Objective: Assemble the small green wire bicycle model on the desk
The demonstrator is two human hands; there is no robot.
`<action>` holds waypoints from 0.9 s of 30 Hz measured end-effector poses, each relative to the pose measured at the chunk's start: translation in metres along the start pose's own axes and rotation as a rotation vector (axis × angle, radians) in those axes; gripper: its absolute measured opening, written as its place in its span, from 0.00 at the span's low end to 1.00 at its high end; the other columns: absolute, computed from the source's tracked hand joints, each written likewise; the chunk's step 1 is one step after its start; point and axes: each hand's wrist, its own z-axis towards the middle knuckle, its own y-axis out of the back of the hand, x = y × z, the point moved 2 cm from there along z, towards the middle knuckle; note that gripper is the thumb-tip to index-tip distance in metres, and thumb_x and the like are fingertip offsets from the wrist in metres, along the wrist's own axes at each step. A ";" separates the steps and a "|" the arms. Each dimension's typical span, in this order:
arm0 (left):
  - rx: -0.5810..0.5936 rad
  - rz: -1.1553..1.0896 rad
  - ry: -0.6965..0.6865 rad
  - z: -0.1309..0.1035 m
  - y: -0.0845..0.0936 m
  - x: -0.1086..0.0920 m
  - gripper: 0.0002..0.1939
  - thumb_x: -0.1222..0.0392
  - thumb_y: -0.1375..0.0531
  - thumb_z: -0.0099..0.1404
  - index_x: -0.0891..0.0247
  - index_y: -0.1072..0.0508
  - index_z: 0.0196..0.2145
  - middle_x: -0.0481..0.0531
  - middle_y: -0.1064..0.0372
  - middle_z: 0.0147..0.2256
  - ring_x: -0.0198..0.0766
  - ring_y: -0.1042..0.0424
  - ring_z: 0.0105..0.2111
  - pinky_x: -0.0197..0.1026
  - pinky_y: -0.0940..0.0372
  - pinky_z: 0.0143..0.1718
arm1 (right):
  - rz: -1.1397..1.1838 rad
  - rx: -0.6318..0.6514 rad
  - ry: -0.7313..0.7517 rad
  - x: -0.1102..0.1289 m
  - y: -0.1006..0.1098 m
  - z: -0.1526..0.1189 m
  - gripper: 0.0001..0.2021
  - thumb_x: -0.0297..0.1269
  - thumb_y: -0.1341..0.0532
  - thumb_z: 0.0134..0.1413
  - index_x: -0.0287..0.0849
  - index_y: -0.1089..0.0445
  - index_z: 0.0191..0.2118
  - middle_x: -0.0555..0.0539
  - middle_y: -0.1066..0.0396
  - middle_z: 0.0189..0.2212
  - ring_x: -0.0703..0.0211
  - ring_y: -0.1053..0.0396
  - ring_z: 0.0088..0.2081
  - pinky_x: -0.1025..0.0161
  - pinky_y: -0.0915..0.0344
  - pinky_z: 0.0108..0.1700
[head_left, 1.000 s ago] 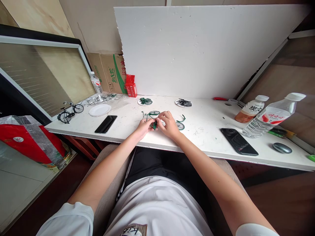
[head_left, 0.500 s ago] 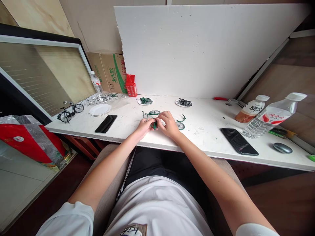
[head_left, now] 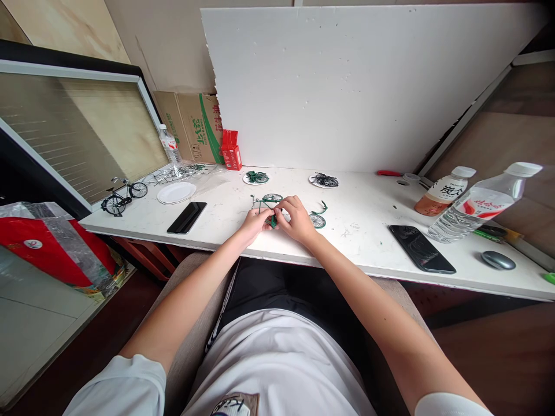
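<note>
The green model bicycle [head_left: 272,197], thin and wiry with a spoked wheel, is at the near edge of the white table [head_left: 359,222], between the two hands. The left hand [head_left: 255,227] is closed on it, thumb uppermost. The right hand [head_left: 298,221] has bent fingers, their tips at the model; whether they pinch a part cannot be told. Beside the right hand lie a loose spoked wheel [head_left: 318,221] and a curved green strip [head_left: 323,207]. A glossy black model bicycle [head_left: 116,205] stands at the left.

Containers: one small white plate [head_left: 245,179] holds green parts, a second plate [head_left: 313,182] black parts. A shallow white dish [head_left: 176,193] with a ridged rim is stacked or single; cannot tell. The amber bottle [head_left: 429,206] contains brown-orange liquid; the ribbed clear bottle [head_left: 453,222] contains colourless liquid.

Markings: the corrugated cardboard box [head_left: 191,130] reads 北大荒 in green, with red characters at its edge. The amber bottle's white label shows 炭 and a partly legible second character. Lettering on the red carton [head_left: 231,157] is too small to read.
</note>
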 end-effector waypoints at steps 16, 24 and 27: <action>-0.033 0.072 0.015 -0.006 -0.008 -0.009 0.11 0.60 0.35 0.65 0.64 0.28 0.26 0.50 0.31 0.26 0.33 0.27 0.25 0.37 0.37 0.28 | 0.010 0.004 -0.005 -0.005 -0.003 -0.001 0.10 0.39 0.44 0.74 0.47 0.28 0.41 0.42 0.27 0.40 0.45 0.33 0.45 0.46 0.32 0.50; -0.022 0.117 0.011 -0.006 -0.009 -0.009 0.12 0.59 0.34 0.65 0.64 0.29 0.26 0.51 0.28 0.26 0.33 0.28 0.24 0.36 0.37 0.28 | 0.027 0.016 -0.044 -0.008 -0.005 -0.002 0.08 0.38 0.44 0.73 0.47 0.30 0.40 0.42 0.27 0.40 0.47 0.32 0.44 0.48 0.33 0.50; -0.025 0.123 0.014 -0.006 -0.009 -0.008 0.12 0.60 0.36 0.66 0.64 0.28 0.25 0.51 0.29 0.26 0.32 0.29 0.24 0.36 0.36 0.27 | 0.035 0.023 -0.055 -0.009 -0.005 -0.002 0.06 0.37 0.43 0.72 0.47 0.31 0.40 0.43 0.27 0.40 0.47 0.32 0.44 0.49 0.33 0.50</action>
